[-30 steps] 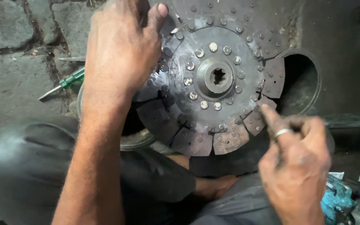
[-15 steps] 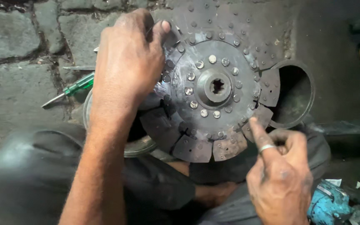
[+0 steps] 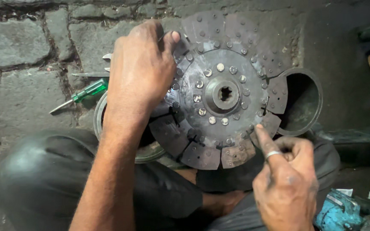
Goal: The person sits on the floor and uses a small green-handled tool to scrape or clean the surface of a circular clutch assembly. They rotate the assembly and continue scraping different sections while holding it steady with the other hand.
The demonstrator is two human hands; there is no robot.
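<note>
A single green-handled screwdriver (image 3: 84, 92) lies on the stone paving (image 3: 18, 47) at the far left. The left hand (image 3: 140, 70) grips the upper left rim of one clutch disc (image 3: 221, 92), propped over the person's lap. It looks heavy, rigid steel, greasy, best held by the rim or splined hub. The right hand (image 3: 285, 177) is loosely curled, forefinger touching one lower-right friction pad. Behind sits one round metal housing (image 3: 315, 100).

Grimy cobbled stone floor (image 3: 22, 47), dim light
</note>
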